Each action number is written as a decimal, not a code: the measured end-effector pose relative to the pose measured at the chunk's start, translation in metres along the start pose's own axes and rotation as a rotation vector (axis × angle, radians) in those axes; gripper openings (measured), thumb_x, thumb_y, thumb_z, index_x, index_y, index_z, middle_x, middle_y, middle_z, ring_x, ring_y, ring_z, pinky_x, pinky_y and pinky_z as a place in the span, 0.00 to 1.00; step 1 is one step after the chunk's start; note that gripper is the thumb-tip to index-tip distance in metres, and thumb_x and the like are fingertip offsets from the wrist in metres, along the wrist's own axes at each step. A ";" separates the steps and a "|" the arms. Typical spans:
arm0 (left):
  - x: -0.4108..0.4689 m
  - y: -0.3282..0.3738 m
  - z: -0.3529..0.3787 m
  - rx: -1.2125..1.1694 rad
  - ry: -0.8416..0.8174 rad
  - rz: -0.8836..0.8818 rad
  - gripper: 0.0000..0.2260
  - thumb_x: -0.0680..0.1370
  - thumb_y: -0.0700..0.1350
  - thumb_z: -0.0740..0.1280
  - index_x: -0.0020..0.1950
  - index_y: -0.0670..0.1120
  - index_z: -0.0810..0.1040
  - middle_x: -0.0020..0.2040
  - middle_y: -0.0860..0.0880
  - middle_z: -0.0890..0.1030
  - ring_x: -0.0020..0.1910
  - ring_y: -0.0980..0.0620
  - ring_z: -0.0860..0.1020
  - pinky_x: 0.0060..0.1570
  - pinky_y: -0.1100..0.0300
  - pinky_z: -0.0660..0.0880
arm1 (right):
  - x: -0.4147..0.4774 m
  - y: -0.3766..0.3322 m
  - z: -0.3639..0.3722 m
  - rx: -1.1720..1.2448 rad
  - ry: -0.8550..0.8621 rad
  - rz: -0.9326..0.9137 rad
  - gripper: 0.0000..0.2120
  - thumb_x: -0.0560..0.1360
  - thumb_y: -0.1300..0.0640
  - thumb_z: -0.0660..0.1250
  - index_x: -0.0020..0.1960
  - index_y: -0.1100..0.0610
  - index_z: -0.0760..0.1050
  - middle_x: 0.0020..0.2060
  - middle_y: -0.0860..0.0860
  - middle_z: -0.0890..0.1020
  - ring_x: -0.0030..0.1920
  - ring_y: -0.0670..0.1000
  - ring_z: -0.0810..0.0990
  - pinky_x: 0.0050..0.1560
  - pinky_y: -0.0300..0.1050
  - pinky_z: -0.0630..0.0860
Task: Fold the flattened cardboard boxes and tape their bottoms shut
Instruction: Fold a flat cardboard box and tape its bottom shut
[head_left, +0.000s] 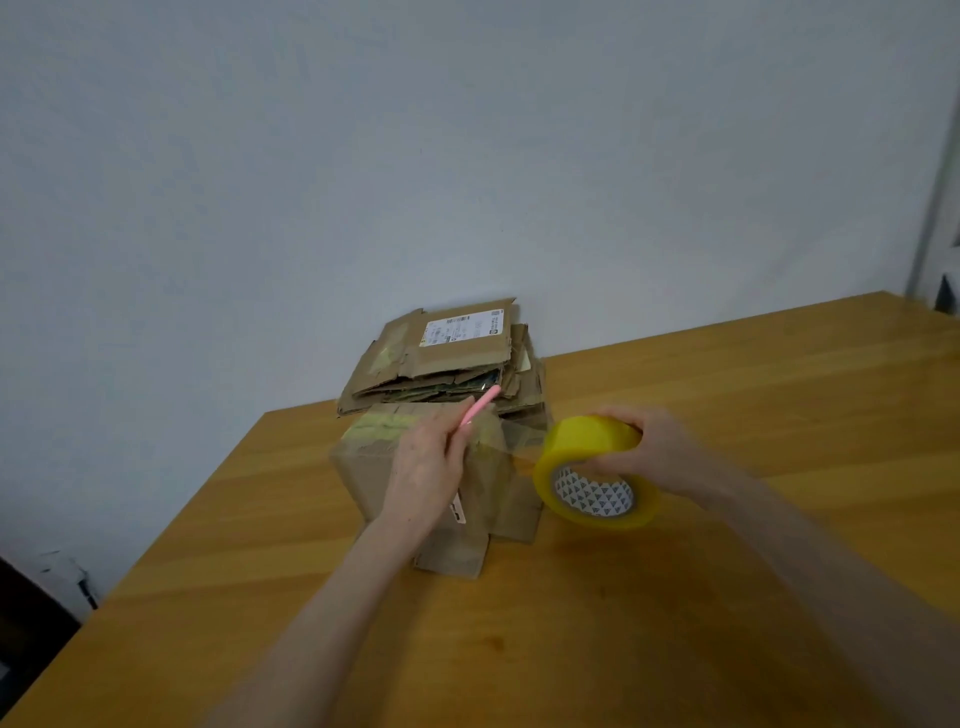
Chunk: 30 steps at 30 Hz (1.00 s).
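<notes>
A folded cardboard box (363, 478) stands bottom-up on the wooden table (727, 415), with its open flaps resting on the tabletop. My right hand (649, 447) grips a yellow tape roll (587, 447) just right of the box. A clear strip of tape (519, 441) stretches from the roll to the box's top. My left hand (426, 467) holds a thin pink cutter (480, 408) over the box top, close to the stretched strip. Behind the box lies a stack of flattened cardboard boxes (447, 358) with a white shipping label on top.
The table's far edge meets a pale wall (415, 156) right behind the stack. Its left edge drops off to a dark floor area (31, 613). Bare tabletop lies to the right and in front of the box.
</notes>
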<state>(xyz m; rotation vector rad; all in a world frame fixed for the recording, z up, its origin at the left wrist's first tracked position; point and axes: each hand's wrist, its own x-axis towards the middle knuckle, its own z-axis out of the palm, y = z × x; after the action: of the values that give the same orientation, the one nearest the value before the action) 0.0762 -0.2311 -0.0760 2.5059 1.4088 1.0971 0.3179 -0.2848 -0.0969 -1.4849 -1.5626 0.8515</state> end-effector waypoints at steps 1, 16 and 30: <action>-0.001 0.002 -0.001 0.038 -0.006 0.036 0.15 0.81 0.45 0.58 0.66 0.46 0.75 0.39 0.51 0.77 0.38 0.53 0.73 0.37 0.61 0.71 | 0.000 0.000 0.000 -0.001 -0.003 -0.002 0.29 0.66 0.55 0.76 0.64 0.47 0.71 0.54 0.50 0.76 0.46 0.43 0.76 0.36 0.34 0.75; -0.016 0.022 -0.027 0.341 -0.076 0.129 0.14 0.81 0.55 0.58 0.62 0.55 0.78 0.36 0.54 0.76 0.34 0.55 0.75 0.35 0.64 0.70 | -0.005 -0.002 0.000 0.022 -0.006 0.014 0.30 0.66 0.55 0.77 0.65 0.47 0.70 0.55 0.51 0.76 0.50 0.50 0.77 0.39 0.37 0.76; -0.009 0.032 -0.013 0.490 -0.229 -0.016 0.15 0.81 0.54 0.57 0.57 0.49 0.80 0.42 0.50 0.80 0.35 0.54 0.75 0.36 0.63 0.72 | -0.012 -0.009 0.001 -0.002 -0.017 -0.007 0.28 0.67 0.57 0.76 0.64 0.48 0.70 0.53 0.50 0.74 0.50 0.49 0.75 0.38 0.36 0.73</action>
<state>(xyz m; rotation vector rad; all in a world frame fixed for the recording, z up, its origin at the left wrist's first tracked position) 0.0883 -0.2601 -0.0597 2.8065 1.7948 0.4754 0.3132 -0.2972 -0.0905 -1.4761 -1.5804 0.8617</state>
